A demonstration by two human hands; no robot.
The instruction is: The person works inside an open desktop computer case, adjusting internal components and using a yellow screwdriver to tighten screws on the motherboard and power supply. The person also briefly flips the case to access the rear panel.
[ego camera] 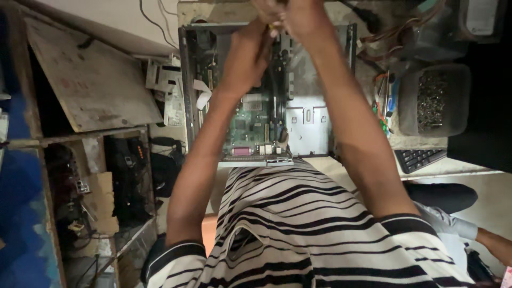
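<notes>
While both arms reach over the open case (314, 122):
Left hand (246, 56): curled, grasp unclear.
Right hand (293, 16): partly cut off, grip unclear.
Board (250, 120): inside case, partly hidden.

green circuit board (250, 120) in a grey metal computer case (312, 114); black-and-white striped shirt (298, 229); black keyboard (421, 158); blue wall (21, 213) at lower left.
</notes>
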